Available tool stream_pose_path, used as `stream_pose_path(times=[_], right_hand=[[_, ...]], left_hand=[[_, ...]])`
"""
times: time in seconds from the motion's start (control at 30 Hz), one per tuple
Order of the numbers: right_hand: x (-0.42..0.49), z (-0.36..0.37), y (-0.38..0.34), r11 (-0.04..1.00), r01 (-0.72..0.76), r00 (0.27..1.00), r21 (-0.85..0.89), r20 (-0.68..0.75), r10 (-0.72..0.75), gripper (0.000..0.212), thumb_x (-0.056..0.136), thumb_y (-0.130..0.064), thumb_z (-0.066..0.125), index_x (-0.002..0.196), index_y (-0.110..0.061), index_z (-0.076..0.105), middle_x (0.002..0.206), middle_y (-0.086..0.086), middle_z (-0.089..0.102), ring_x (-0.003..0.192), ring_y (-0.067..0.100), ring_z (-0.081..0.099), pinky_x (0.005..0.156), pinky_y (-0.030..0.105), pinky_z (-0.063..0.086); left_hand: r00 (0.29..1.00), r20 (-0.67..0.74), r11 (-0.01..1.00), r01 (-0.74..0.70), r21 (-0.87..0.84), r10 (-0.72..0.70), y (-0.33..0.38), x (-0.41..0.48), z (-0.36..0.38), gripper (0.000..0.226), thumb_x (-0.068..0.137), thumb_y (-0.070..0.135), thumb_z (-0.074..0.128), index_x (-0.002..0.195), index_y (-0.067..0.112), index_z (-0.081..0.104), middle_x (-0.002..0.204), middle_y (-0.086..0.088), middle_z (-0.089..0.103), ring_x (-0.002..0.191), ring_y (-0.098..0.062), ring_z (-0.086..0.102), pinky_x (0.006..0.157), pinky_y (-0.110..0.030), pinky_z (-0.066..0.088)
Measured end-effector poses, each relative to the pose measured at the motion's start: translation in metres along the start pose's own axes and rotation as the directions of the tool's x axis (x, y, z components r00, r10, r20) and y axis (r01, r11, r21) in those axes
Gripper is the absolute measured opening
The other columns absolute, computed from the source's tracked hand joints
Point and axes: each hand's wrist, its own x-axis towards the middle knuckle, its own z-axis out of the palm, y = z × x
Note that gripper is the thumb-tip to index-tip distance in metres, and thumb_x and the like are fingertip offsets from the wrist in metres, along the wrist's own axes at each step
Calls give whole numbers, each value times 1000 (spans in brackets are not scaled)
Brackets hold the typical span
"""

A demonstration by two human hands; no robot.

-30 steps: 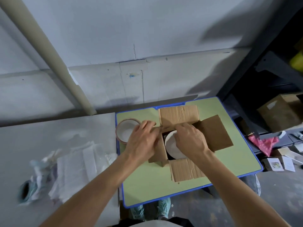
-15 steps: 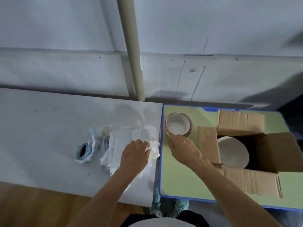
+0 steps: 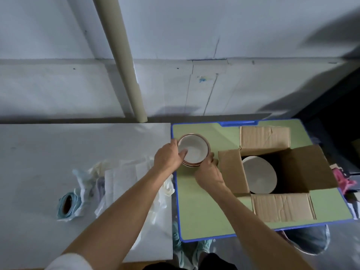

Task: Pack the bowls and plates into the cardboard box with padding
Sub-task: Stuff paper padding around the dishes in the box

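A stack of white bowls [image 3: 195, 149] with brown rims stands at the far left of the green table [image 3: 202, 207]. My left hand [image 3: 168, 157] grips the top bowl's left rim, thumb inside it. My right hand [image 3: 208, 173] holds the stack's near right side, fingers curled against it. To the right sits the open cardboard box [image 3: 303, 172], flaps spread, with a white plate [image 3: 259, 175] leaning inside. White padding paper [image 3: 124, 180] lies in a crumpled pile on the grey table to the left.
A roll of tape [image 3: 67, 204] lies left of the paper on the grey table [image 3: 39, 162]. A beige pipe [image 3: 124, 61] runs down the wall behind. Pink cloth [image 3: 341, 179] and clutter sit past the green table's right edge.
My left hand left the padding paper and moved right onto the bowl's rim. My right hand shifted up against the stack's side. The camera view swung slightly right.
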Motion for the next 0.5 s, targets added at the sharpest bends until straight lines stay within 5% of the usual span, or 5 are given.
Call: stream_pose_path(times=[0.13,0.2,0.3,0.4,0.5], right_hand=[[11,6,5,999,18,1000,-29,1,-18,58,85,-1,51,140,3,29,134,24,41,118,41,47,85,38,42],[6,2,-6,998,48,990,-40,132,-42,39,90,0,47,129,2,51,123,24,52,109,45,41,86,46,25],[5,8,0,832,212,973,-512,186,-133,26,76,-24,68,91,-4,75,93,32,64,108,39,22,87,48,14],[18,22,8,735,352,935,-580,184,-303,28,37,-24,83,49,-3,69,62,26,60,91,30,39,81,36,27],[24,31,11,850,239,970,-470,146,-192,27,79,-9,58,60,9,48,85,16,61,95,31,37,84,48,31]], left_hand=[[998,19,998,57,34,-57,7,15,4,46,89,35,66,119,10,43,104,-14,68,93,-35,66,71,-36,47],[999,10,997,47,60,-48,7,19,4,44,89,28,66,119,8,41,102,-16,68,91,-36,66,67,-35,44],[999,5,998,33,53,-34,6,24,2,35,89,16,58,118,4,43,101,-19,67,91,-39,65,68,-36,45],[998,22,999,52,7,-52,5,26,0,30,90,17,56,116,5,46,102,-18,66,92,-38,64,71,-37,48],[999,25,999,47,14,-48,0,24,1,27,93,25,54,114,10,48,99,-13,67,90,-35,64,68,-35,45]])
